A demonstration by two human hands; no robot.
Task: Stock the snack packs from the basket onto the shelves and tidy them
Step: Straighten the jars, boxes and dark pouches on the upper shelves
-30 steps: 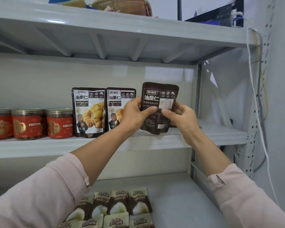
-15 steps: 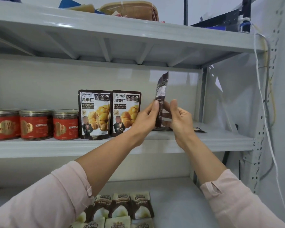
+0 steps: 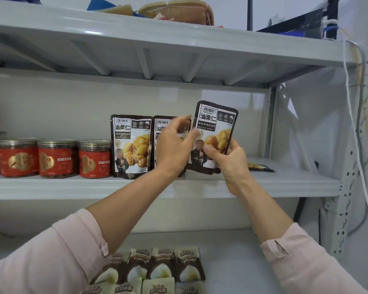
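Your right hand [image 3: 227,160] has its grip pinched on the lower half of the held pack [image 3: 216,128], thumb on the front and fingers behind. The pack is upright and face out, its bottom edge at or just above the middle shelf [image 3: 72,187]; I cannot tell whether it touches. Your left hand [image 3: 174,149] has a wide, loose grip with the fingers spread, and it holds nothing. It is blurred, so I cannot tell whether the thumb touches the pack's left edge.

The held pack is just at three o'clock of the two standing packs [image 3: 131,145]. They stand face out side by side, the right one partly hidden behind your left hand. At nine o'clock of them stand the red jars [image 3: 57,158].

By my reading you are early to midway. Two packs are stocked and this one is about to join the row. A flat pack [image 3: 260,166] lies on the same shelf at three o'clock of your right hand and needs standing up. The basket [image 3: 179,11] sits on the top shelf at twelve o'clock, its contents hidden, so what remains is unknown. At six o'clock the lower shelf [image 3: 232,262] carries pale packs [image 3: 157,268] in overlapping rows.
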